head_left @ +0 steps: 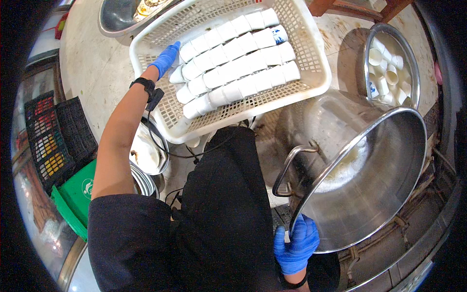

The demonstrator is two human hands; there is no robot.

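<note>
My left hand (165,59), in a blue glove, reaches into a white plastic basket (318,80) with its fingers stretched out. Its fingertips lie by the near-left end of the rows of white cups (233,46), which are nested on their sides in the basket. Nothing shows in that hand, though its palm side is hidden. At the lower right, my right hand (297,244), also blue-gloved, is closed round the rim of a big steel stockpot (335,221). The pot leans over with its mouth toward the right, and foamy liquid (350,168) lies inside it.
A steel basin (368,63) at the far right holds loose white cups in cloudy liquid. Another metal basin (114,19) stands at the top left. To the left are a black crate (58,141) and a green bin (73,194). A dark cable (170,155) crosses below the basket.
</note>
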